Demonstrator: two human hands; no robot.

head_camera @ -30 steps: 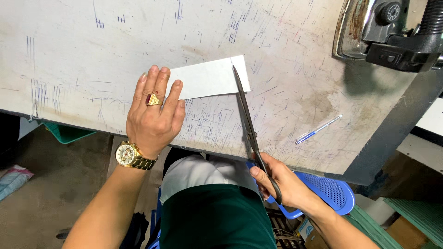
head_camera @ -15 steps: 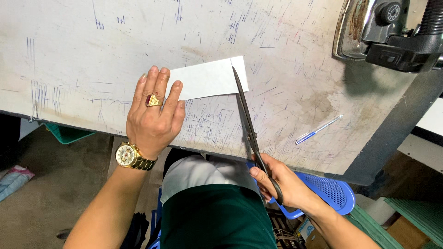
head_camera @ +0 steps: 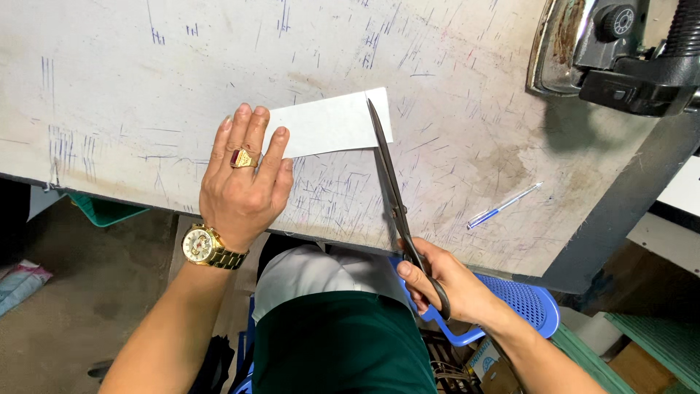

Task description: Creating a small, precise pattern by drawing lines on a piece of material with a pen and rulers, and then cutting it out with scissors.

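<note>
A white strip of paper (head_camera: pixel 332 124) lies on the scratched, ink-marked worktable (head_camera: pixel 146 80). My left hand (head_camera: pixel 244 179), with a ring and a gold watch, presses flat on the strip's left end. Long black scissors (head_camera: pixel 394 193) are held by the handles in my right hand (head_camera: pixel 445 281) at the table's near edge. Their blades are nearly together and cross the right end of the strip, tip at its far edge.
A blue pen (head_camera: pixel 503 206) lies on the table to the right of the scissors. A heavy iron (head_camera: pixel 620 51) sits at the far right corner. A blue plastic stool (head_camera: pixel 521 303) and a green basket (head_camera: pixel 102 208) are below the table.
</note>
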